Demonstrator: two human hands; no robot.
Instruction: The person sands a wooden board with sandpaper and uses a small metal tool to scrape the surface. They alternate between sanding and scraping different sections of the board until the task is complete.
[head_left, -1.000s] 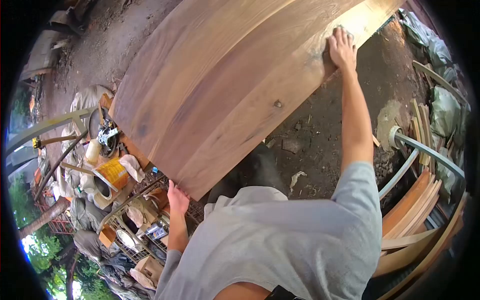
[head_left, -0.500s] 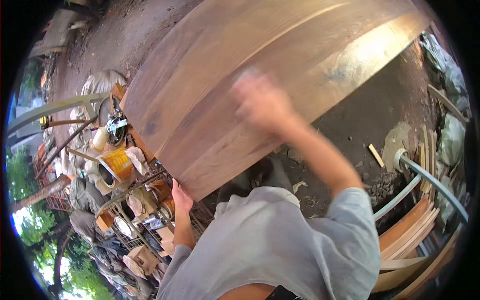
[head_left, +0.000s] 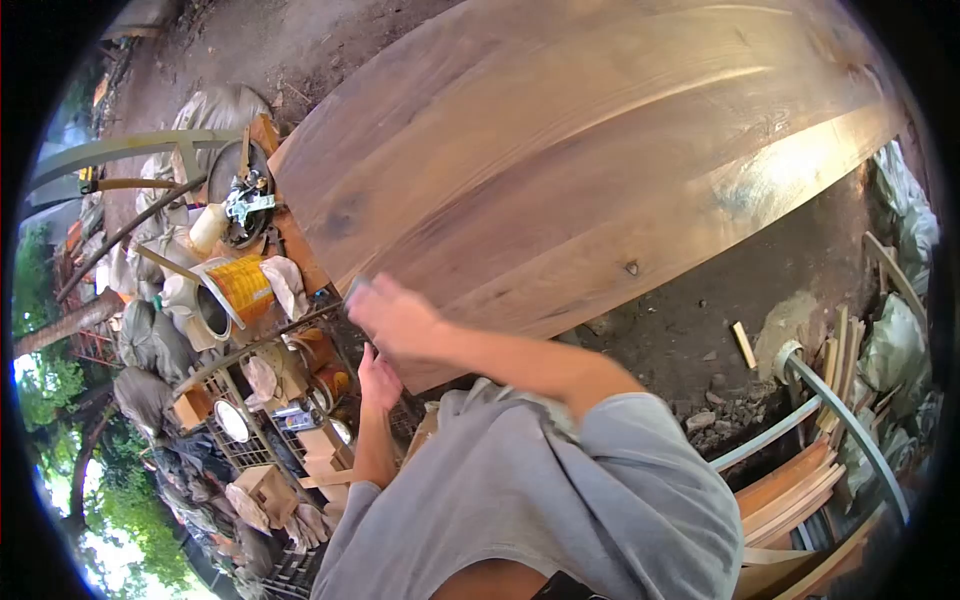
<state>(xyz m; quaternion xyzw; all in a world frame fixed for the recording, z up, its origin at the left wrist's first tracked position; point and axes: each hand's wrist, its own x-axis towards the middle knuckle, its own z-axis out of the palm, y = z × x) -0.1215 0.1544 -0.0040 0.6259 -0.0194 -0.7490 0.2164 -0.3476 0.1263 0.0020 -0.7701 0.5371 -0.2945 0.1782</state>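
Observation:
A large brown wooden board [head_left: 520,190] with dark grain stretches away in front of me, glossy along its right side. My right hand [head_left: 395,318] lies on its near left end, fingers pressed over a small grey pad [head_left: 357,288] that mostly hides beneath them. The pad's exact kind is hard to make out. Just below, my left hand [head_left: 378,383] holds the board's near left edge, with some of its fingers hidden by the board.
Left of the board stand a yellow bucket [head_left: 242,290], a round dark tray [head_left: 240,195] with tools, and a metal rack [head_left: 250,385] with wood blocks and cans. Wood strips [head_left: 795,490] and a curved metal tube [head_left: 850,420] are at right. Bare soil [head_left: 690,320] lies below the board.
My right hand has swept from the middle of the board left and toward me, to its near left end. My left hand stays at the edge. The view has shifted slightly.

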